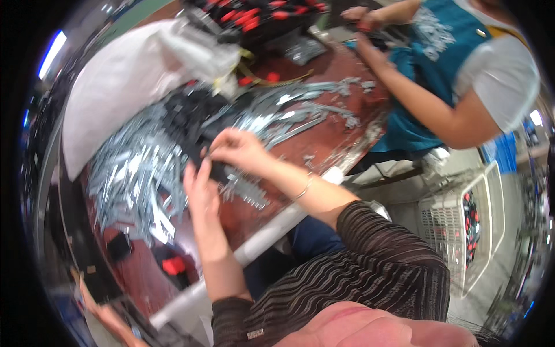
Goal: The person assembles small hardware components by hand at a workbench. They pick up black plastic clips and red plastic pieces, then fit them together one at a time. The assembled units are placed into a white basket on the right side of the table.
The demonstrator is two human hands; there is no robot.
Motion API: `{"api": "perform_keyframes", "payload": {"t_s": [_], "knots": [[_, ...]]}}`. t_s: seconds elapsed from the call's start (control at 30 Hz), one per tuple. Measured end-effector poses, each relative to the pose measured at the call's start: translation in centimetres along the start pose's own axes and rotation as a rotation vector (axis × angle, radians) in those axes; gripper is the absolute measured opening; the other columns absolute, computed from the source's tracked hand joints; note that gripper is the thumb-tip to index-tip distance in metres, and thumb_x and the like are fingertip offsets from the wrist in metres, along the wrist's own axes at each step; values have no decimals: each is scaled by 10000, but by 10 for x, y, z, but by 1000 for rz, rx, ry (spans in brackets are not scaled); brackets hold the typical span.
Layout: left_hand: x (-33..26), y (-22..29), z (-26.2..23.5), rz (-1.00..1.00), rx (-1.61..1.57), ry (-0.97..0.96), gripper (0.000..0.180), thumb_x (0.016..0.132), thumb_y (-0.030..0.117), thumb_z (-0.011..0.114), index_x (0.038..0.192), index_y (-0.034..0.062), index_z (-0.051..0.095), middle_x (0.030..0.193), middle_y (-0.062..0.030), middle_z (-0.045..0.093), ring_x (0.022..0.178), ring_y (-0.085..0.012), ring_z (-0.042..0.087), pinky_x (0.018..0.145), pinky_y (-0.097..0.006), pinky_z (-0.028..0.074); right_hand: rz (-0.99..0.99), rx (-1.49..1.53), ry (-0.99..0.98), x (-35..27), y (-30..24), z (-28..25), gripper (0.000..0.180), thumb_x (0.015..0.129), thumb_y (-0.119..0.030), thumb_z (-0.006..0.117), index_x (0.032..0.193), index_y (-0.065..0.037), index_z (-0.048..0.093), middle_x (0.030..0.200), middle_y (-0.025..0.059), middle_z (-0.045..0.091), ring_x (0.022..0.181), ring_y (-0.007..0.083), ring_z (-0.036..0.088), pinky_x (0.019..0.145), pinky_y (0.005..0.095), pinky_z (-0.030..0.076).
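Note:
My left hand (202, 191) and my right hand (240, 151) meet over the table, fingertips close together. Both have their fingers closed on a dark, soft-looking black piece (217, 171), partly hidden by the fingers and blurred. Just beyond them lies a heap of black pieces (193, 113). To the left spreads a large pile of shiny silver strips (136, 173). More silver strips (295, 127) fan out to the right of my right hand, and a few small ones (245, 191) lie beneath my wrists.
A white sack (124, 87) stands far left, near a bin of red-and-black pieces (248, 17). One red-and-black piece (173, 266) lies by the near table edge (272, 231). A co-worker in a teal apron (428, 63) works at right, above a white crate (445, 220). Another person's arm (107, 315) shows lower left.

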State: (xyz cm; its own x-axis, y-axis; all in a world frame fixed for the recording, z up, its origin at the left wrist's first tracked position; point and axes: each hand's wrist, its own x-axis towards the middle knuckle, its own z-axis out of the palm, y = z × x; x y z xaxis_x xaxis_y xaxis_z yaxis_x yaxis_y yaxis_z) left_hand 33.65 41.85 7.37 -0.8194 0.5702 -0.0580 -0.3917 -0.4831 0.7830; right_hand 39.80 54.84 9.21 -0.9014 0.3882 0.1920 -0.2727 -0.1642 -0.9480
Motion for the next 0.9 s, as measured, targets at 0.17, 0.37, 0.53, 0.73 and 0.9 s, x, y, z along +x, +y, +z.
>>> {"api": "perform_keyframes", "payload": {"t_s": [0.17,0.37,0.53,0.73,0.9], "knots": [[2,-3,-3,-16,-113,-77,267,873,14,546,1137,-23,551,1049,-84,611,951,-179,588,836,-303,474,76,85,25,0,8,-11,84,822,-45,637,899,-39,603,839,30,634,761,93,584,707,236,480],[-14,8,1,2,-9,-34,301,866,26,570,1163,5,526,1035,-47,604,903,-115,584,745,-256,495,13,97,-8,-4,9,2,273,798,18,652,1020,-5,495,856,51,610,778,100,580,723,231,482],[2,-9,-5,47,161,6,436,821,24,616,1234,-39,489,1138,-93,580,1028,-158,546,865,-262,440,36,-87,82,-4,8,-4,380,752,8,666,1070,-42,464,807,25,583,766,103,565,711,252,482],[-7,3,2,64,177,-38,372,859,-15,555,1223,-51,486,1100,-83,580,956,-138,571,820,-250,472,-61,-66,-50,1,17,-7,377,771,17,666,1064,-32,434,785,38,590,736,95,571,655,237,462],[-5,-5,0,125,345,-29,369,865,-9,561,1224,-49,490,1097,-80,580,933,-130,569,808,-247,474,-55,-90,-73,0,17,-11,357,774,14,667,1036,-20,425,771,37,577,715,88,562,646,230,446]]}}
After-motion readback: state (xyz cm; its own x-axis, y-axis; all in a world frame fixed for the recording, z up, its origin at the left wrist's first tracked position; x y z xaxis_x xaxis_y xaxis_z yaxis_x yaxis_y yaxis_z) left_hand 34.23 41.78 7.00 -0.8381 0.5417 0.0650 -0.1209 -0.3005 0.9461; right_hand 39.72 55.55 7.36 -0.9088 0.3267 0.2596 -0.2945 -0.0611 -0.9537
